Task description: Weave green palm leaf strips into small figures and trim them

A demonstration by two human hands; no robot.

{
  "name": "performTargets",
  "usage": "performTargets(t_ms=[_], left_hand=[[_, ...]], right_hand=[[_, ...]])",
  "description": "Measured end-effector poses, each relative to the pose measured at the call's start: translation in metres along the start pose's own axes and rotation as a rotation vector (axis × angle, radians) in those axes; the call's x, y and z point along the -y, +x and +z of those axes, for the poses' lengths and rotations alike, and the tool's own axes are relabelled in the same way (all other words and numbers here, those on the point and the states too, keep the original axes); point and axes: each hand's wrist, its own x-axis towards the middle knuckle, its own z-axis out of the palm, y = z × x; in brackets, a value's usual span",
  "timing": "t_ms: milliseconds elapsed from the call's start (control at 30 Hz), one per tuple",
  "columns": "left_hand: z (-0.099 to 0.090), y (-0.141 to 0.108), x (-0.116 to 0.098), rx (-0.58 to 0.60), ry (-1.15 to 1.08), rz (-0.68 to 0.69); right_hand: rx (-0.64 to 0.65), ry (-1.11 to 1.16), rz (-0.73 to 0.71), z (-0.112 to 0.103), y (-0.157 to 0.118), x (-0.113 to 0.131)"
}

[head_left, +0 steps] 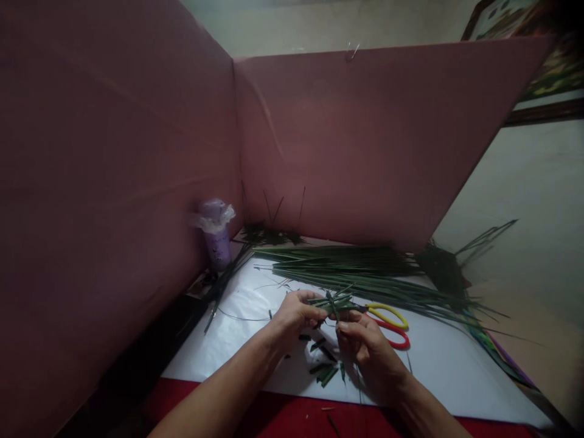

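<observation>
Over the middle of the white sheet, my left hand (298, 313) pinches a small woven piece of green leaf strips (334, 304) from its left side. Thumb and fingers of my right hand (362, 340) close on the lower right part of the same piece. Strip ends stick out of it in several directions. Just behind my right hand lies a pair of scissors (396, 325) with one yellow and one red handle; its blades are partly hidden. Short cut pieces of green leaf (326, 374) are scattered on the sheet below my hands.
Long green leaf strips (342, 261) lie across the back of the white sheet (447, 365). A purple bottle (218, 243) with clear plastic around its top stands at the back left. Pink panels (365, 146) rise behind and at left. Red cloth (283, 413) shows along the front.
</observation>
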Motion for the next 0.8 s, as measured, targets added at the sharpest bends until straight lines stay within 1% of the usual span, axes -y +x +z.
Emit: performTargets(t_ms=[200,333,567,700,800], left_hand=[[-0.0026,0.0024,0.0027,-0.028,-0.004,-0.024],[-0.0036,0.0028,0.0035,-0.041,0.050,-0.026],[-0.0023,0.0034,0.0051,-0.004,0.045,-0.006],[-0.0012,0.0022,0.0037,-0.030,0.035,0.016],[-0.0008,0.0008,0.0022,-0.026,0.023,-0.003]], right_hand=[[-0.009,0.002,0.005,0.0028,-0.0016,0.0022],[-0.021,0.024,0.019,0.0024,-0.0023,0.0022],[-0.003,0.094,0.096,0.0019,-0.0027,0.0031],[0.001,0.101,0.110,0.0011,-0.0026,0.0027],[-0.002,0.102,0.114,0.0003,-0.0023,0.0027]])
